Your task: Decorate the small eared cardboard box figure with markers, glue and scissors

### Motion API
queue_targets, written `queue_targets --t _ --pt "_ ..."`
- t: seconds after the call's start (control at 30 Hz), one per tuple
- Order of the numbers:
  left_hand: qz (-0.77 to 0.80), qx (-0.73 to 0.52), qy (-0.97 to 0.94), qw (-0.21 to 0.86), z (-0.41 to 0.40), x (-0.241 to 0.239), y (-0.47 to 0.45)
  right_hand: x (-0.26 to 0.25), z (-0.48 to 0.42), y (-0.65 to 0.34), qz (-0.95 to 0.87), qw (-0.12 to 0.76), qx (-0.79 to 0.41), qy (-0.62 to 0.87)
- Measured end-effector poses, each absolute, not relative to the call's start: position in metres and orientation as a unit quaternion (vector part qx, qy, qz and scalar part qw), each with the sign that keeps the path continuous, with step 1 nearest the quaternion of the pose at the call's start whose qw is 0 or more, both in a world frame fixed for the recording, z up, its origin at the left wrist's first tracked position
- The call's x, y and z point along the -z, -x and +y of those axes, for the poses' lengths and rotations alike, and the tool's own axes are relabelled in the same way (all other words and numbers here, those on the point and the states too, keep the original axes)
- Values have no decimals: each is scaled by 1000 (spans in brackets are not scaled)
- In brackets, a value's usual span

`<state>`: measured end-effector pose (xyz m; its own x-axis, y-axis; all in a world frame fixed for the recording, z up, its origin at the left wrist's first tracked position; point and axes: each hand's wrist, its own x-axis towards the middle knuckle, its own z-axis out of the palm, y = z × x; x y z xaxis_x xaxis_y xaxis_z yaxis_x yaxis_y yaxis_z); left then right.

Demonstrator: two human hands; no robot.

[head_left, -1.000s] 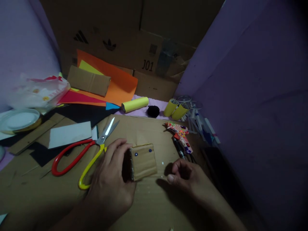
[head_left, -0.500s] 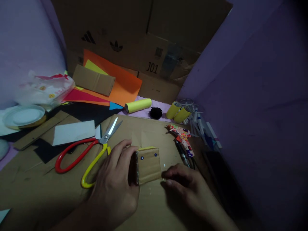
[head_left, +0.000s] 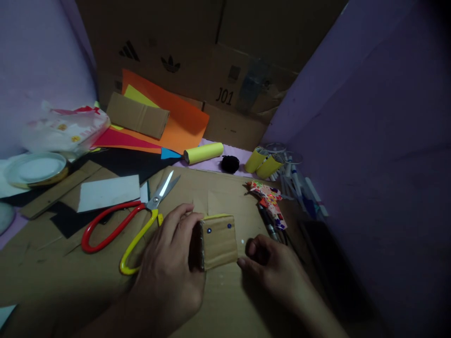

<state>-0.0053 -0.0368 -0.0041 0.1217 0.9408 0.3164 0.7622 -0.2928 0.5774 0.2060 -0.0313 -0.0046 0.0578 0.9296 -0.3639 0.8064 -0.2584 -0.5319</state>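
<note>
A small cardboard box [head_left: 220, 244] with two dark blue dots on its face and a yellow upper edge stands on the cardboard sheet. Its left side is gripped by my left hand [head_left: 172, 263], whose thumb is partly hidden behind the box. My right hand [head_left: 273, 265] is beside the lower right corner, its thumb tip at or very near the edge; fingers are curled and apart from the thumb, with nothing seen in them. Left of my left hand lie scissors [head_left: 155, 202] with one red and one yellow handle, blades slightly apart.
A patterned glue gun [head_left: 268, 199] lies to the right. Behind are a yellow tube [head_left: 204, 153], black yarn [head_left: 230, 164] and two upright yellow tubes [head_left: 269, 165]. Coloured paper [head_left: 186, 124], cardboard strips, a tape roll [head_left: 38, 168] and a plastic bag [head_left: 70, 129] lie on the left.
My right hand's fingers have drawn back from the box and curled in, while its thumb stays near the lower right corner. My left hand still holds the box in place.
</note>
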Motion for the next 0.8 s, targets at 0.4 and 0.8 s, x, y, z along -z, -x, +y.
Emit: queue_targets --t 0.4,0.8 --pt "553 -346 -747 130 -36 5 6 6 -30 -217 -493 285 -508 647" --pt "570 -324 -743 134 -38 5 5 8 -32 -206 -600 151 -345 706"
